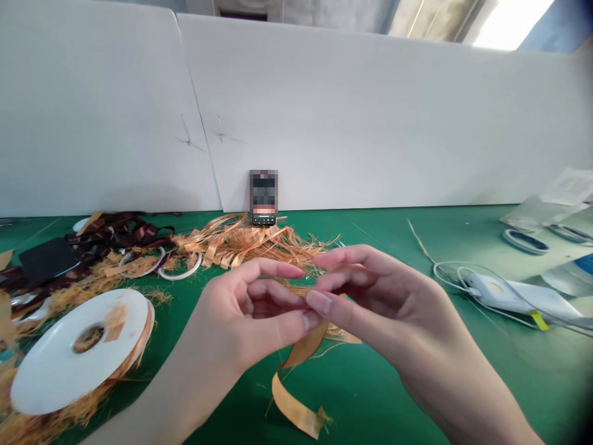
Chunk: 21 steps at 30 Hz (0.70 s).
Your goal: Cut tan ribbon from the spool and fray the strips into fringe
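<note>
The left hand and the right hand are held close together above a green work mat, and their fingertips almost touch. The thumb and first finger of each hand pinch a narrow golden-orange satin ribbon, but the fingers hide the exact place of the grip. From the pinch, the ribbon's long axis goes down toward the person and a little to the left, then the ribbon curls back to the right and ends in a frayed tip. It seems best to keep the pinch short and near the fingertips, so the loose threads stay under control. On the left lies a white ribbon spool, and beyond the hands is a heap of frayed orange threads.
</note>
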Motion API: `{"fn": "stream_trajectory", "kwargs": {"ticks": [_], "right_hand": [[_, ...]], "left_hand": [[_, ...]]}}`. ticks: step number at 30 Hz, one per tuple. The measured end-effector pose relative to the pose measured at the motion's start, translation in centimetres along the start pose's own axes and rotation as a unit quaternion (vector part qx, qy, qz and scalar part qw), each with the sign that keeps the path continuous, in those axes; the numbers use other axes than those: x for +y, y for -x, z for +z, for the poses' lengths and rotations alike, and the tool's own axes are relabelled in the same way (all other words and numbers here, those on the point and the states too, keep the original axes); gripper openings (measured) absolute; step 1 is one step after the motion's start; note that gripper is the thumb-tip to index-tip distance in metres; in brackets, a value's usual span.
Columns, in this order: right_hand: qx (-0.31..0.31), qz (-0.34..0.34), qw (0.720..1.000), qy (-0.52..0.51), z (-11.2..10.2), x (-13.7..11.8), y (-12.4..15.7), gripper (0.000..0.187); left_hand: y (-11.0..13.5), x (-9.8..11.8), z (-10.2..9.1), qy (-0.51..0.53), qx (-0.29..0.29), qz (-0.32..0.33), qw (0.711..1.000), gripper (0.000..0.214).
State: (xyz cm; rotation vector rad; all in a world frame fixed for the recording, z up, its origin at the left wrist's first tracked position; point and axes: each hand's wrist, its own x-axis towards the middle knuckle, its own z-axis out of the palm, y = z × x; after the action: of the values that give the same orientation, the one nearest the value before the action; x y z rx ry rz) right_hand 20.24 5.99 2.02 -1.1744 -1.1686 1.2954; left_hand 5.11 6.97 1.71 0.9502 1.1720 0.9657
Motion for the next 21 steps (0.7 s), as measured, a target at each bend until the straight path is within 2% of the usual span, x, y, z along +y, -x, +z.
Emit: {"fn": "stream_trajectory", "kwargs": {"ticks": [6,11,16,21], "right_hand": [[0.108,-0.058,0.99,0.063,0.03,-0.35,0.16,0.023],[0.067,-0.025,0.993,0.09,-0.21,-0.57,0.09,0.021],[0.117,-0.073,0.987,0.086,-0.29,-0.55,0.06,0.02],[0.057,-0.016,0.994,0.094,-0.29,-0.72,0.1,0.022]], "left_hand": [[-0.05,-0.11,0.13,0.001,0.012,-0.014,1.0,0.022],[0.12,-0.06,0.18,-0.03,0.008,-0.011,0.999,0.022],[0.17,-0.14,0.09,-0.039,0.02,0.003,0.999,0.021],[0.09,-0.27,-0.08,-0.057,0.008,0.004,0.998,0.019]]}}
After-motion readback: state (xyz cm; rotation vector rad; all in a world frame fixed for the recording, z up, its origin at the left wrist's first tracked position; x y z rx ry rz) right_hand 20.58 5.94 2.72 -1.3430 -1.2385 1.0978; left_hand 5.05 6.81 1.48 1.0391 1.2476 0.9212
